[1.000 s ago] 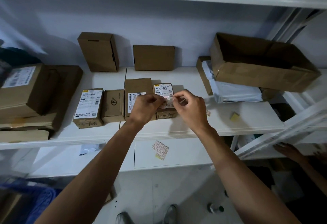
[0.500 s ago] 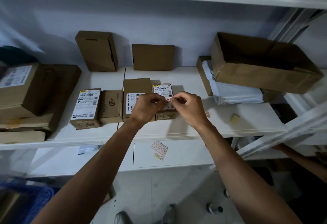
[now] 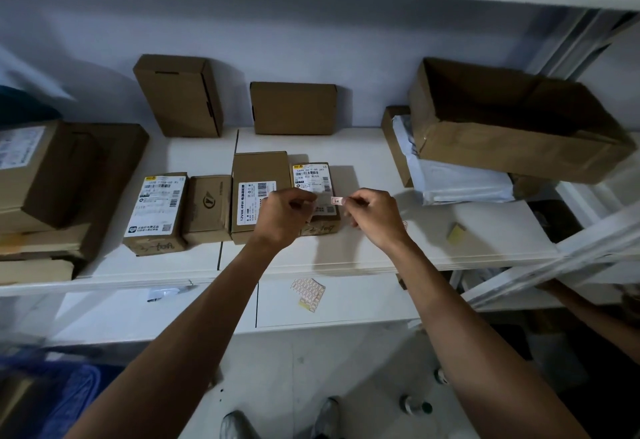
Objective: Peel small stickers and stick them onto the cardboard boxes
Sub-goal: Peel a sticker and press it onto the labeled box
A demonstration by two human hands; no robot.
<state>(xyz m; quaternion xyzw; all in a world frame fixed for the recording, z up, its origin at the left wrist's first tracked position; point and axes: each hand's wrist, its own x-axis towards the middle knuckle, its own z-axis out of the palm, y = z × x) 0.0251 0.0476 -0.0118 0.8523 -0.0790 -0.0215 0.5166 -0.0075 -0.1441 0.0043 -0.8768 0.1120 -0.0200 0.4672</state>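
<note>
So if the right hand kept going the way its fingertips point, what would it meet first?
Probably the left hand: the right hand, pinching a small sticker, points left across the labelled box. Depth is unclear.

white shelf (image 3: 467,241) | four small cardboard boxes (image 3: 156,211) in front row | two boxes (image 3: 292,107) at back wall

Boxes (image 3: 261,196): plain brown cardboard; three carry white labels (image 3: 154,204) with black barcodes and text. Sticker (image 3: 336,200): white with red print. Sticker sheet (image 3: 309,293) at 6 o'clock: white, red-outlined grid, one yellow corner. Shelf (image 3: 450,241): white. Pad (image 3: 455,232) at 3 o'clock: yellow. Bag (image 3: 460,182): white.
</note>
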